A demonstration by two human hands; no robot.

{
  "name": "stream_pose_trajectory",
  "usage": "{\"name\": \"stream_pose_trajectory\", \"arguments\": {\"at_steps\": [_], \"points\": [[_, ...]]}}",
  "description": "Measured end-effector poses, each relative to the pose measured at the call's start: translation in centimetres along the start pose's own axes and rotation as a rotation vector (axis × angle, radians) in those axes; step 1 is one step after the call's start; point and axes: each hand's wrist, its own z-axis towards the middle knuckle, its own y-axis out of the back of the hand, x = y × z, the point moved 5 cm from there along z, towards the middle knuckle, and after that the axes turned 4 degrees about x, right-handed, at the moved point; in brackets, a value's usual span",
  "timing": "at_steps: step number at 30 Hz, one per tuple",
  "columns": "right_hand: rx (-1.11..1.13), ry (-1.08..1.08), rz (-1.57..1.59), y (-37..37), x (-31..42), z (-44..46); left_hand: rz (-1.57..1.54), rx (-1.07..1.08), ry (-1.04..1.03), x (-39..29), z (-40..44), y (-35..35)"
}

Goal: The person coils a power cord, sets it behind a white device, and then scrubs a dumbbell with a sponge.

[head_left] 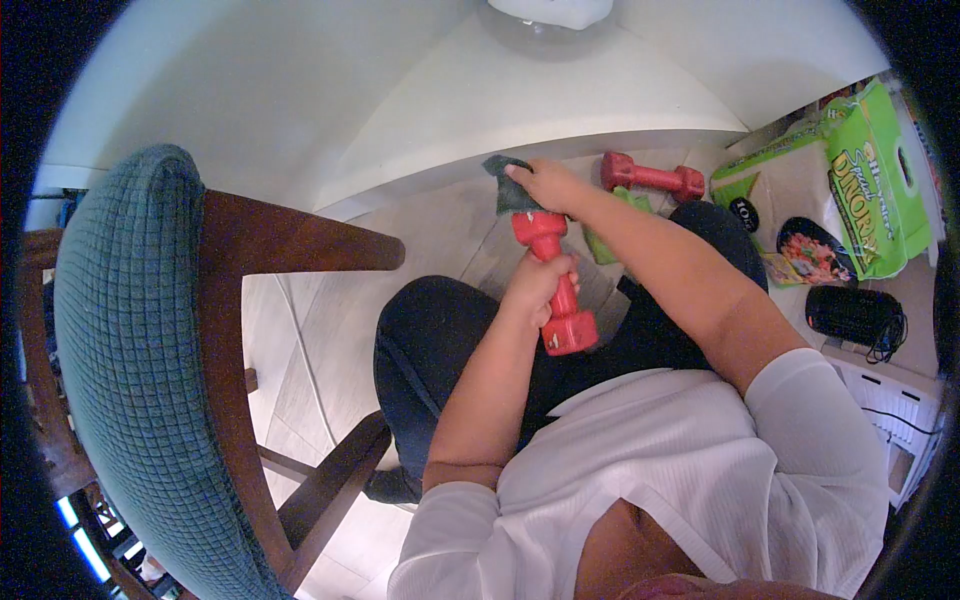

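My left hand [541, 285] is wrapped round the handle of a red dumbbell [570, 333], which it holds above my lap with one end pointing forward. At that far end, my right hand [545, 188] pinches a dark green cloth [512, 190] against or just beyond the dumbbell's head. How far the cloth touches the head cannot be made out. A second red dumbbell [652, 178] lies on the floor beyond my right forearm. Partly hidden under that forearm is a light green item [601, 248].
On the left stands a wooden chair with a teal checked cover [140, 330]. To the right are a green and clear bag of rice [870, 180], a black cylindrical device [855, 315] with a cord, and a white slotted unit [890, 400]. A pale wall curves across the front.
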Motion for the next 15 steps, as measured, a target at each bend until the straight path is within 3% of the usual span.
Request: {"name": "stream_pose_trajectory", "arguments": {"at_steps": [2, 5, 6, 9, 12, 15], "points": [[0.019, 0.022, 0.012, 0.5, -0.6, 0.2, 0.044, -0.027, -0.005, -0.1, -0.1, -0.1], [-0.012, -0.035, 0.404, 0.2, -3.9, 1.4, 0.126, -0.018, 0.037, -0.5, -0.5, -0.4], [0.125, -0.143, 0.789, 0.4, -3.4, 0.3, 0.111, -0.005, 0.02, -0.5, -0.4, -0.4], [0.24, -0.109, 1.394, 2.3, -4.0, -0.7, 0.058, 0.036, 0.002, -0.1, 0.0, -0.3], [0.329, 0.083, 1.49, 5.0, -2.1, -2.7, -0.016, 0.067, 0.038, 0.3, 0.1, -0.1], [0.208, 0.107, 1.11, 2.9, -3.1, -2.0, -0.076, 0.076, 0.056, 0.5, 0.4, -0.1]]}}
